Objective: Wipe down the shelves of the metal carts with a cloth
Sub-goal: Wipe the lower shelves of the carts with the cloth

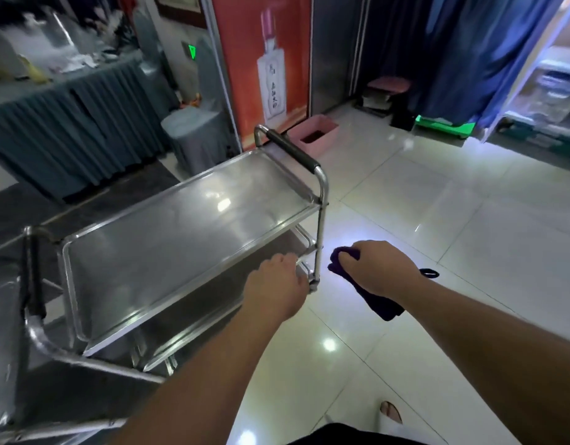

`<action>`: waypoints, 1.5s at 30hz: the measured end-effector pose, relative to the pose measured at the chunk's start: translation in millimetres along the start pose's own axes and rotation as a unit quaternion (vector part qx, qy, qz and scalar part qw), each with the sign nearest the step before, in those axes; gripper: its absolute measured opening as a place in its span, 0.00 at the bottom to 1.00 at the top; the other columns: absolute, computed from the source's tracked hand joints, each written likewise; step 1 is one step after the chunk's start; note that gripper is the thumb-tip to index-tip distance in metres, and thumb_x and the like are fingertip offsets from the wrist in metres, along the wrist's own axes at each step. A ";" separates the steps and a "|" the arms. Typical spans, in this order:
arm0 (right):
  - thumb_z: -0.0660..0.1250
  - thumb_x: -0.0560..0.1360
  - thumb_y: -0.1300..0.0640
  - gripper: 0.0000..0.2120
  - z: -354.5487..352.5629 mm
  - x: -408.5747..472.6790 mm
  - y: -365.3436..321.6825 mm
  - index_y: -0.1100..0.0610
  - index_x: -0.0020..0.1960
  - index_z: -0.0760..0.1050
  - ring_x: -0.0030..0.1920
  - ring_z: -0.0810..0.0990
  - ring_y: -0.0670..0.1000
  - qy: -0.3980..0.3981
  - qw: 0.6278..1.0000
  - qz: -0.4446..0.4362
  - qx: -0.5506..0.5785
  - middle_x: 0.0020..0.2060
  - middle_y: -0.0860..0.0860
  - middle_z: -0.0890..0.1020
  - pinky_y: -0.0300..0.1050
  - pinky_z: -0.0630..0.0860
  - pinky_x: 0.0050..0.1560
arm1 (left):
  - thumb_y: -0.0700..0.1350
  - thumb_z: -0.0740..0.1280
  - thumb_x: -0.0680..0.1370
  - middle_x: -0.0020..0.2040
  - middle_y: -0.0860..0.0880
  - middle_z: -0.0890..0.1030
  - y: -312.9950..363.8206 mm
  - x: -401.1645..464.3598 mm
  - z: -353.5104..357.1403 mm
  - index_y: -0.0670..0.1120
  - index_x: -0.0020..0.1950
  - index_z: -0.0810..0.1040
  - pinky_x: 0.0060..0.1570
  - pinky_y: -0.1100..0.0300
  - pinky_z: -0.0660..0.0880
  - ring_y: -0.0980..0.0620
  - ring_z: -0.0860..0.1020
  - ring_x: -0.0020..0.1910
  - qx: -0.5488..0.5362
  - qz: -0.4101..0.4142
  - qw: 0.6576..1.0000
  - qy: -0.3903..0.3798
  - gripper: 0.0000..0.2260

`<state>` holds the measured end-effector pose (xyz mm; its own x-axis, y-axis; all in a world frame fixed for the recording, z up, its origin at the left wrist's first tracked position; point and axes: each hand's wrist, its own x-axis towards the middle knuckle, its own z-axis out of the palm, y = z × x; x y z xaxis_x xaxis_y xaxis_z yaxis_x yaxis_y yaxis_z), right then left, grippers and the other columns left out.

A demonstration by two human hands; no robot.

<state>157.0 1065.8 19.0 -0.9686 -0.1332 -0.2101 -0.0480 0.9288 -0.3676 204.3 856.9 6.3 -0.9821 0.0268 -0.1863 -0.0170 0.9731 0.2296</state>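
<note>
Seen from the head: metal cart (187, 226) standing on the tiled floor (437, 220), top shelf (168, 245) bare and shiny, lower shelf (213, 303) showing under it. Left hand (277, 284) reaching to the cart's near right corner, by the upright post (319, 248); fingers hidden behind the back of the hand, so cannot tell whether curled round the shelf rim or only touching it. Right hand (383, 268) held over the floor just beside that same corner, fingers curled and gripping a dark purple cloth (367, 290), bunched at the fingertips, its tail hanging below the wrist. Cloth not yet on any shelf. Likely risks: cart rolling away under a wiping push if the left hand's hold is loose; hanging tail of cloth snagging on the post or the shelf rim; bunched cloth covering little surface and leaving streaks on the mirror-bright steel.
</note>
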 end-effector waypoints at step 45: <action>0.55 0.73 0.43 0.16 -232.6 533.0 345.2 0.54 0.39 0.74 0.36 0.80 0.53 -0.009 0.965 0.245 0.089 0.33 0.50 0.82 0.43 0.70 0.34 | 0.56 0.58 0.84 0.69 0.47 0.75 306.2 659.4 -27.3 0.49 0.74 0.70 0.57 0.51 0.73 0.44 0.74 0.67 -0.007 0.103 0.990 -0.096 0.20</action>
<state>-432.5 1395.9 -9.1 -0.8601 0.2998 -0.4128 0.4591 0.8075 -0.3702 -453.7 1166.3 -20.1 -0.9111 0.2684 -0.3129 0.1753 0.9392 0.2952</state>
